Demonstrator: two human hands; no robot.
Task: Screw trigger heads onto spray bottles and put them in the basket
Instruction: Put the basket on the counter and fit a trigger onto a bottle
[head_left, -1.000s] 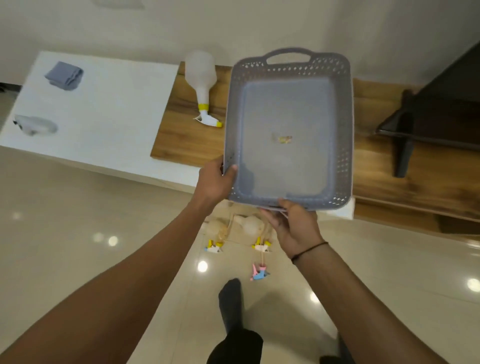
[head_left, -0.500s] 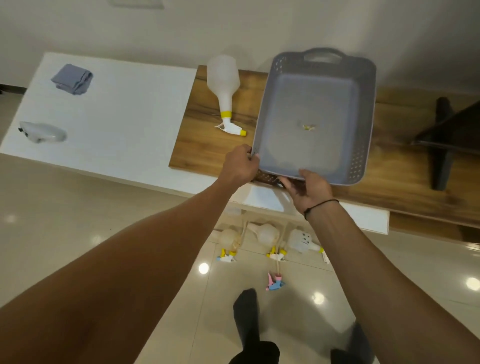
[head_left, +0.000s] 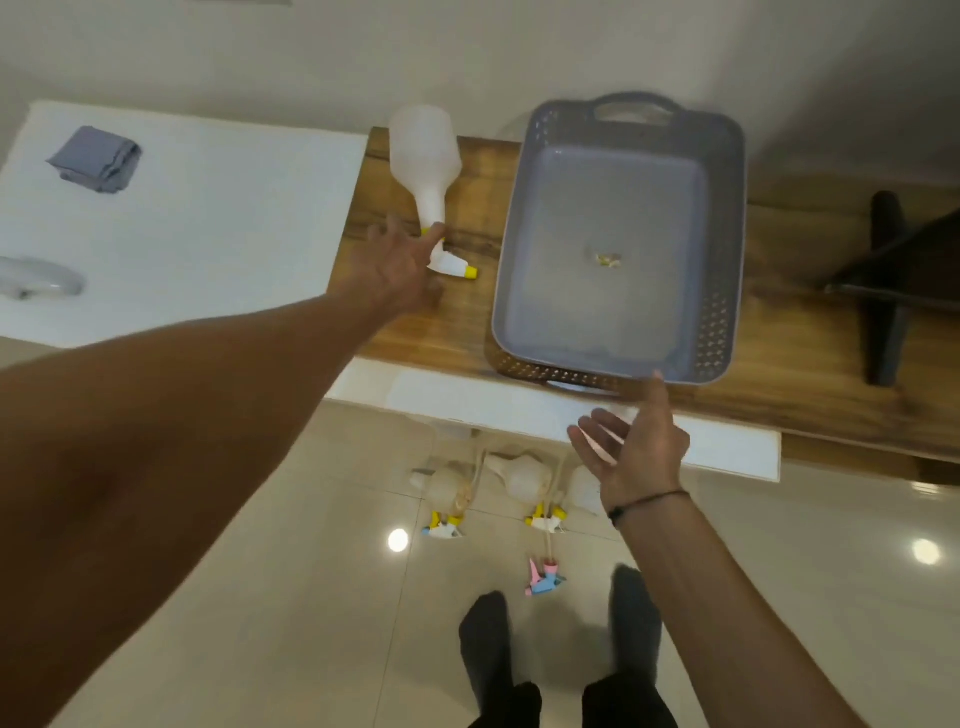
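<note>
Basket, grey plastic with perforated walls, sat on the wooden tabletop near its front edge, far handle toward the wall. Small yellowish scrap lay on its floor, otherwise nothing inside.

Left hand reached across the left end of the wood, fingers spread and straight, fingertips touching the yellow collar of a spray bottle. Not yet gripping it. That bottle lay on its side just left of the basket, body far, white trigger head with yellow nozzle pointing near-right. Head looked screwed on.

Right hand hung just near the basket's front rim, palm up, fingers loose and released, one fingertip about touching the rim; holding nothing. Thin dark band on that wrist.

White table adjoined on the left, carrying a folded grey cloth at the far left and a pale bottle-like thing at the left edge, partly cut off.

Floor under the table: three more translucent bottles, lying down, yellow-and-white trigger heads by two of them, the right bottle partly hidden behind the right hand. Loose pink-and-blue trigger head lay nearer, just in front of the person's dark-socked feet.
</note>
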